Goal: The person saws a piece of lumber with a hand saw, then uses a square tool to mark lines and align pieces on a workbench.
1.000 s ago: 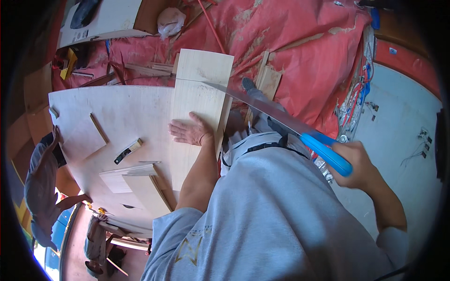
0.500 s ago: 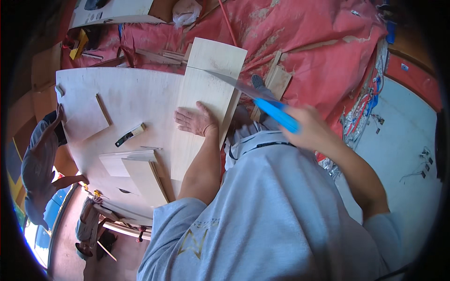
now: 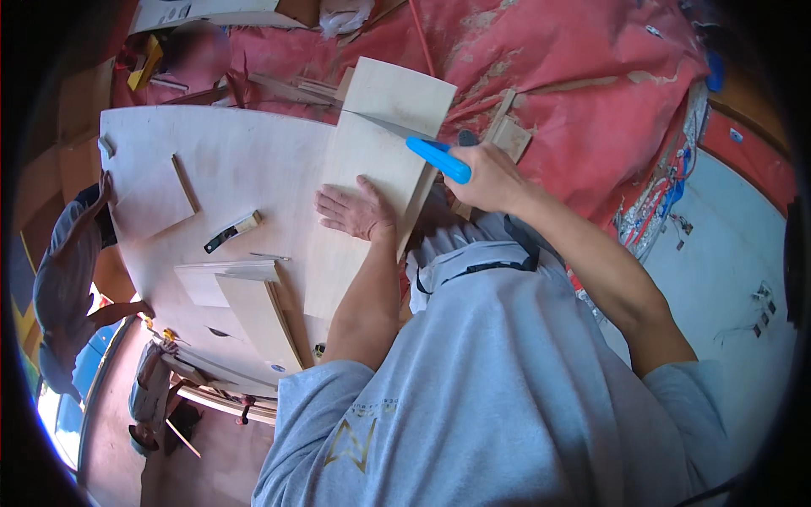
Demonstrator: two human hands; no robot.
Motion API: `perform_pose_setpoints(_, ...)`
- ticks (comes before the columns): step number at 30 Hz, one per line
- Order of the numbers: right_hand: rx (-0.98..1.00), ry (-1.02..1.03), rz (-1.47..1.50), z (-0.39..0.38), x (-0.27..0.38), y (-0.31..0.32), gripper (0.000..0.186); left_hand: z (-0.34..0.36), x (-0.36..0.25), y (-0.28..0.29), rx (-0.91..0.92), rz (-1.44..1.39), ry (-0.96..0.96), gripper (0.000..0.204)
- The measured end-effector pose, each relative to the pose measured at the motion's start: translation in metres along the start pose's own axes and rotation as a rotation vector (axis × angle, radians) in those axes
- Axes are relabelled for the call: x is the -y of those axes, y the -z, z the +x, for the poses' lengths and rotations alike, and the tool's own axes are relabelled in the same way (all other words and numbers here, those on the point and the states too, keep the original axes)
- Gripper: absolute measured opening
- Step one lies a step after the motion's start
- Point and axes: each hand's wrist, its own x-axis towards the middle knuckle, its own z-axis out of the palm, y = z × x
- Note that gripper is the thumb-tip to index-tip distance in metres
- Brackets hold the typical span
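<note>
My left hand [image 3: 359, 209] lies open, palm down, on a long pale wooden board [image 3: 346, 262], pressing on it with fingers spread. In my right hand [image 3: 490, 176] is the blue handle of a handsaw [image 3: 439, 160], its fingers wrapped round the grip. The thin saw blade lies across the board beyond my left hand, in a line that runs in from the board's right edge. Most of the blade is foreshortened or hidden by the handle. The board rests along the right side of a large pale worktable [image 3: 270, 186].
On the worktable lie a square panel [image 3: 156, 203], a dark tool with a wooden end [image 3: 232, 231] and several stacked panels [image 3: 258, 313]. Two people stand at its left side, one with hands on its edge. Red sheeting [image 3: 574, 84] with wood offcuts covers the floor; loose wires hang at right.
My right hand has moved forward and left with the saw, bringing the handle close to the board's edge. My left hand stays flat on the board. The whole view has shifted slightly.
</note>
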Motion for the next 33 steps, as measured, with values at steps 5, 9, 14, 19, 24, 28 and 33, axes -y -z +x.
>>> perform_pose_setpoints(5, 0.047, -0.098, -0.007, -0.133, 0.031, 0.105, 0.015, 0.007, -0.001, 0.007, 0.006, -0.008, 0.038, 0.097)
perform_pose_setpoints(9, 0.162, -0.154, -0.09, -0.206, 0.083, 0.188, 0.013, 0.008, 0.002, 0.005, -0.035, 0.013, 0.024, 0.097)
perform_pose_setpoints(14, 0.058, -0.027, -0.045, -0.143, 0.026, 0.116, 0.008, 0.005, 0.002, 0.006, -0.027, -0.029, 0.019, 0.097)
perform_pose_setpoints(19, -0.018, 0.009, 0.014, -0.029, -0.016, 0.019, 0.018, 0.003, -0.01, 0.004, -0.002, -0.056, 0.019, 0.098)
perform_pose_setpoints(24, 0.095, -0.154, 0.064, -0.103, 0.026, 0.088, 0.016, 0.006, 0.007, -0.001, -0.03, -0.026, 0.049, 0.098)
perform_pose_setpoints(28, 0.066, -0.15, -0.006, -0.206, 0.057, 0.173, 0.009, 0.012, 0.005, -0.001, -0.056, -0.008, 0.034, 0.096)
perform_pose_setpoints(33, 0.041, -0.068, -0.017, -0.188, 0.028, 0.141, 0.009, 0.01, 0.007, 0.006, -0.072, -0.024, 0.021, 0.095)
